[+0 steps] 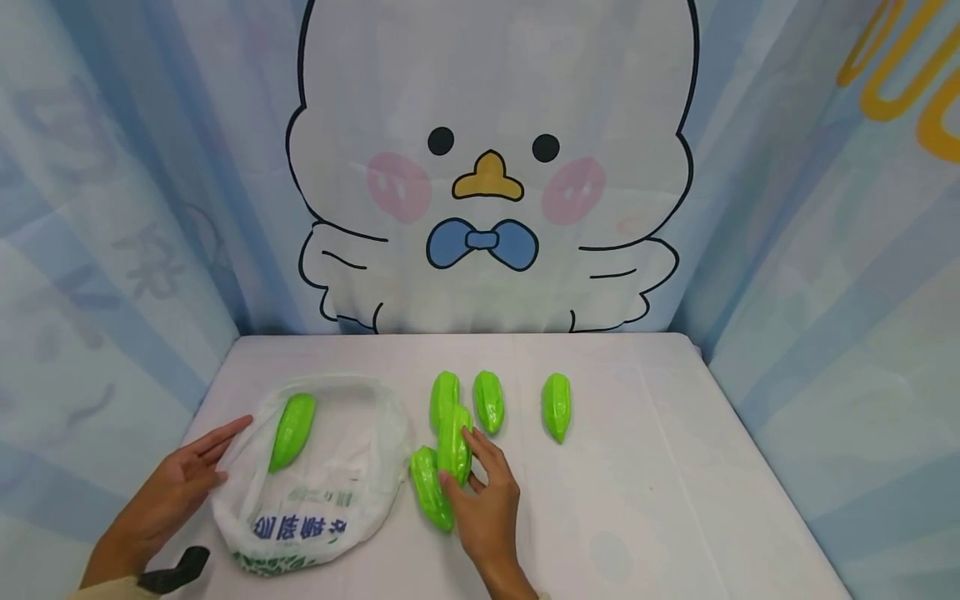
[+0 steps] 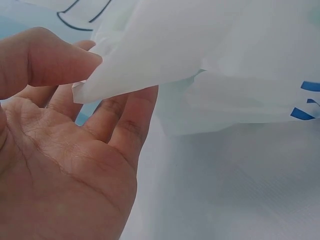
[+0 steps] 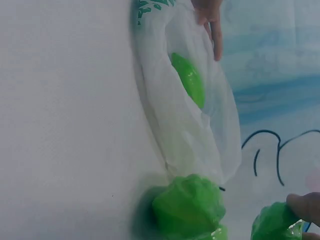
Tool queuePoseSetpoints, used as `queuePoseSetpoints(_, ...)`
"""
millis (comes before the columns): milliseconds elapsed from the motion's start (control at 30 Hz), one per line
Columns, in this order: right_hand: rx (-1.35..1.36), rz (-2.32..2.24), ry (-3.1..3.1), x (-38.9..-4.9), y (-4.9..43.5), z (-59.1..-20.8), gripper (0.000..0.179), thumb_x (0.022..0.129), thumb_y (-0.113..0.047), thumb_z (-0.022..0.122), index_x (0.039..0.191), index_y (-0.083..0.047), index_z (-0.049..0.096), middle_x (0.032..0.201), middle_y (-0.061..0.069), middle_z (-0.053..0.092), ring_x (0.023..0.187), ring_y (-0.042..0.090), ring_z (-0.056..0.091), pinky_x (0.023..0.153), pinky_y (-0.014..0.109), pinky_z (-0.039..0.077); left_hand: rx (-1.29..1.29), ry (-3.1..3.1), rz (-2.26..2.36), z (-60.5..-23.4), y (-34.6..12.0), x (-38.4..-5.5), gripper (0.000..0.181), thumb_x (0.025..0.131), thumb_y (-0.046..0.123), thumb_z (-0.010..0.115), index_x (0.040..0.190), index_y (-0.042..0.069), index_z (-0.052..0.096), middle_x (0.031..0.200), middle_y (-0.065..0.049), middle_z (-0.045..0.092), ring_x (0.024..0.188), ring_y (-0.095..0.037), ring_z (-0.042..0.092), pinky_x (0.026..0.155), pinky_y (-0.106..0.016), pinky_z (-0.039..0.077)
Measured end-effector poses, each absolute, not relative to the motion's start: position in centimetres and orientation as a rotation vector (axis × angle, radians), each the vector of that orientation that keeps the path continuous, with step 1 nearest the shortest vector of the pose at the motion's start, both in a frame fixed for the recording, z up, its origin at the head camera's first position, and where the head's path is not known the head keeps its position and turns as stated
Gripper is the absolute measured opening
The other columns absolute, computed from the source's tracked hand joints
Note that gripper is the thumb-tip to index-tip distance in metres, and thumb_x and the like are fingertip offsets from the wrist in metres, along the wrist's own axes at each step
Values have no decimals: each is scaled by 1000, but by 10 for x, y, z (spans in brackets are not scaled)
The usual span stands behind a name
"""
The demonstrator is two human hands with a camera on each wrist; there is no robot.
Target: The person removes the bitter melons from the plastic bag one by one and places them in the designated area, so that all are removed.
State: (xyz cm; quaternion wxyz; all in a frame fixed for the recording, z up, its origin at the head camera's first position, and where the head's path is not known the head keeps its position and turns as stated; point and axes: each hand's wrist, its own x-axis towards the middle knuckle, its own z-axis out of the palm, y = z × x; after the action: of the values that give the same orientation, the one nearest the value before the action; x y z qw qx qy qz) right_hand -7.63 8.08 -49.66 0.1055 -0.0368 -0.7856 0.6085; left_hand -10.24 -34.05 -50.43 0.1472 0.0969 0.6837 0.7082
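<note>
Right hand (image 1: 487,508) curled round one green gourd (image 1: 454,444), thumb on its near side and fingertips on its far side, just right of the plastic bag (image 1: 330,492). Lifted or only pinched against the table: cannot tell. Another gourd (image 1: 431,487) lying directly under and left of the held one, touching it, close to the bag's right edge. Behind the held one, a third gourd (image 1: 444,396), with a fourth (image 1: 489,402) just beside it, further right of the bag. A fifth (image 1: 557,406) alone, well to the right of the bag.

Left hand (image 1: 176,492) at the bag's left rim, fingers fairly straight, thumb and fingers pinching a fold of thin white film (image 2: 130,75). Inside the bag, at its far left, one gourd already lying (image 1: 292,429).

Risks, as a judgement: glossy, tapered gourd liable to slip from a fingertip hold, since only thumb and fingertips are on it. Neighbouring gourd apt to be nudged or rolled toward the bag when the held one comes away, being in contact. Bag mouth likely to sag shut, with limp film held at one small fold only.
</note>
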Motion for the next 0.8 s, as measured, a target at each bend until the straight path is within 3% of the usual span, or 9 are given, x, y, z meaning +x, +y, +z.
queuePoseSetpoints(500, -312, 1700, -2395, -63, 107, -517, 66, 86, -5, 87, 146, -20, 65, 155, 11, 55, 140, 40, 58, 99, 42, 61, 271, 1980, 1993, -503, -339, -102, 71, 109, -1, 49, 172, 12, 18, 154, 35, 43, 134, 18, 50, 101, -15, 54)
queuePoseSetpoints(800, -357, 1665, -2414, -62, 118, -529, 68, 82, 3, 87, 144, -14, 66, 153, 17, 55, 143, 43, 56, 101, 34, 58, 261, 1974, 2005, -506, -340, -103, 71, 109, -2, 50, 172, 12, 19, 152, 36, 45, 133, 18, 51, 100, -15, 54)
